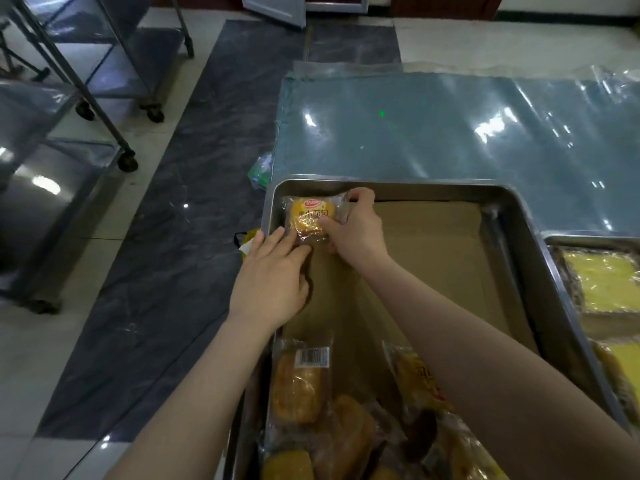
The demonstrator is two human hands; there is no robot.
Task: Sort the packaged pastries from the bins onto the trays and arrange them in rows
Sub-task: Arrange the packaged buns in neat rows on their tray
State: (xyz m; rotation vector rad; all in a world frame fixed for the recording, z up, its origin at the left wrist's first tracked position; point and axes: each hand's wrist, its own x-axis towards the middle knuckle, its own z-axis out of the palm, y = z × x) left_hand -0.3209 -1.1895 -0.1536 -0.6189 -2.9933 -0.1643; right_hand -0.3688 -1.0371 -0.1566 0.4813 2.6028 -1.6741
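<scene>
A steel tray [398, 188] lined with brown cardboard lies in front of me. In its far left corner sits a small round pastry in a clear wrapper with a yellow and red label [310, 214]. My right hand [356, 230] holds that packet, thumb on its front and fingers round its right edge. Beside it, my left hand [270, 278] lies flat, with straight fingers touching the packet's near left corner. A heap of wrapped pastries [346, 420] fills the near end of the tray.
A second steel tray [588, 239] at the right holds yellow wrapped cakes [602, 278]. Both trays rest on a table under shiny plastic sheeting [450, 133]. Wheeled steel racks [104, 98] stand on the tiled floor to the left. A small bag [259, 171] lies by the table's edge.
</scene>
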